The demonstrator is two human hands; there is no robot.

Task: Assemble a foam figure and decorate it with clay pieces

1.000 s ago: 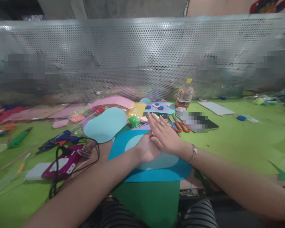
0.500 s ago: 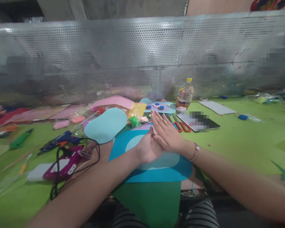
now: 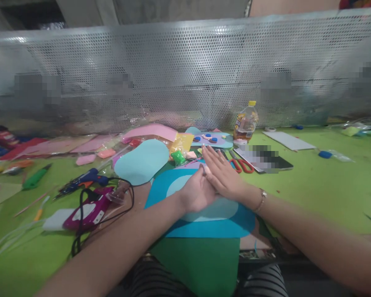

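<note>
My left hand (image 3: 199, 192) is turned palm up over the layered paper, its fingers mostly hidden. Across it lies my right hand (image 3: 225, 171), palm down, fingers straight and side by side, a bracelet at the wrist. The palms press together; a small pale bit shows at the edge between them, too little to name. Below are a light blue rounded paper shape (image 3: 204, 214), a larger blue sheet (image 3: 204, 231) and a green sheet (image 3: 200, 264). Just beyond the hands lie red-handled scissors (image 3: 245, 166) and a green wrapped packet (image 3: 177, 156).
On the left are a blue glue gun (image 3: 83, 179), a magenta power strip (image 3: 92, 210) with a looped black cord, and a light blue cutout (image 3: 142, 161). A bottle with a yellow cap (image 3: 245, 123) stands before the perforated metal panel (image 3: 179, 78). A tablet-like device (image 3: 281, 163) lies right.
The whole scene has shifted slightly right as the camera turned a little. My hands stay pressed together in nearly the same pose over the paper.
</note>
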